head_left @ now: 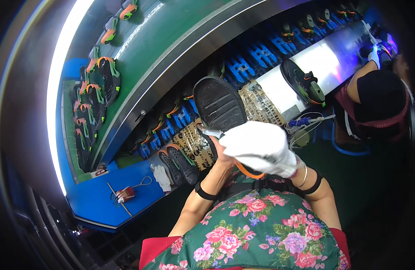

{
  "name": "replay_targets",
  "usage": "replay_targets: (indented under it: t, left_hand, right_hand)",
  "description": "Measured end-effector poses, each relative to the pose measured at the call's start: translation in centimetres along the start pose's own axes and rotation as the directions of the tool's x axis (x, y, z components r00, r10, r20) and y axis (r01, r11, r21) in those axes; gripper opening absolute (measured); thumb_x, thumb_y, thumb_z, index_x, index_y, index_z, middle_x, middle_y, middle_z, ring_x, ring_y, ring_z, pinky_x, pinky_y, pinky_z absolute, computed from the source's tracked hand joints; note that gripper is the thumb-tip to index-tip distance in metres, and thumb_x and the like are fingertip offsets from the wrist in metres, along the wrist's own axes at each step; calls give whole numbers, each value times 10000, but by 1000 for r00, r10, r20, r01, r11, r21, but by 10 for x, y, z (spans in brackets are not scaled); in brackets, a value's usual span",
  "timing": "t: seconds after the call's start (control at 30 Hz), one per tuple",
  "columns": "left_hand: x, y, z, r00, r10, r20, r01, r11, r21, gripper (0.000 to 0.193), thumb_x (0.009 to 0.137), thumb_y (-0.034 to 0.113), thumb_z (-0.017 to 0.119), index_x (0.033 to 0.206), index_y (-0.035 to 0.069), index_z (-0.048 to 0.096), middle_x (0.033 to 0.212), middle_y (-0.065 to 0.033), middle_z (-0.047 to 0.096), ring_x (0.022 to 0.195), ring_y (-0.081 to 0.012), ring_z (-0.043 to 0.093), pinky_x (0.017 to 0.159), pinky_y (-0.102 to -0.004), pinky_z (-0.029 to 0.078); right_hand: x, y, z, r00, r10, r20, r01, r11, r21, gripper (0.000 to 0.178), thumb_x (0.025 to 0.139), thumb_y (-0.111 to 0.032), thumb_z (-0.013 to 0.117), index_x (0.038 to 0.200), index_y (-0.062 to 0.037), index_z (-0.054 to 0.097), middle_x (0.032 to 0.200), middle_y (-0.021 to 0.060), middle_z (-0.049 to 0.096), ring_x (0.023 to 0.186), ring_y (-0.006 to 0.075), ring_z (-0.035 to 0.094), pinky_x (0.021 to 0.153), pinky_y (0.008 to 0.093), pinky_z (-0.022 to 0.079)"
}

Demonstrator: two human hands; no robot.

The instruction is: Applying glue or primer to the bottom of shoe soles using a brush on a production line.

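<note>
A black clog (pixel 218 101) points its toe away from me, a face with cross grooves turned up. Its orange strap (pixel 249 171) shows below my right hand. My bare left hand (pixel 223 155) is closed against the clog's left side, its fingers partly hidden. A white glove covers my right hand (pixel 259 146), which lies closed over the heel end; the glove hides its fingers. From the glove's left edge sticks a short silvery metal piece (pixel 212 132), whose kind I cannot make out. Which hand holds this piece, I cannot tell.
Finished-looking clogs (pixel 176 162) and a white glove (pixel 162 177) lie left of me. Another clog (pixel 302 81) sits on the metal bench (pixel 315 58). Blue racks (pixel 241 69) line the conveyor. Several clogs (pixel 109 81) rest on the green belt. A co-worker (pixel 382 96) sits at right.
</note>
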State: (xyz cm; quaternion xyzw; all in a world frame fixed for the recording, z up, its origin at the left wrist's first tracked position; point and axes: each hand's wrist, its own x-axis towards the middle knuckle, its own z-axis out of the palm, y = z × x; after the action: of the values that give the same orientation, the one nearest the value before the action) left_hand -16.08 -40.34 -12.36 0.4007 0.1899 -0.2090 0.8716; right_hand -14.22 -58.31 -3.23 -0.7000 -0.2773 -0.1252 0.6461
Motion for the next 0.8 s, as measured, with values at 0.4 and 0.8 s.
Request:
replay_targets:
  t: [0.4,0.8]
  left_hand:
    - [-3,10,0,973,-35,228,93,965,-245,1101,861,920,193,1425,28,508,1323,-173,628,1178,-290,630,1062,-464,480]
    - [8,36,18,955,39,294,81,920,-384,1084,847,929,251,1468,65,458,1341,-177,600,1160,-324,621,1051,-475,490]
  right_hand:
    - [-3,3,-2,997,78,-23,-77,996,47,216,791,-29,767,1000,-75,791,1063,115,765,997,297,738,962,429,542]
    - [-4,5,-12,997,-70,16,72,978,-194,235,804,-18,747,1029,-75,782,1065,111,764,997,290,732,899,399,576]
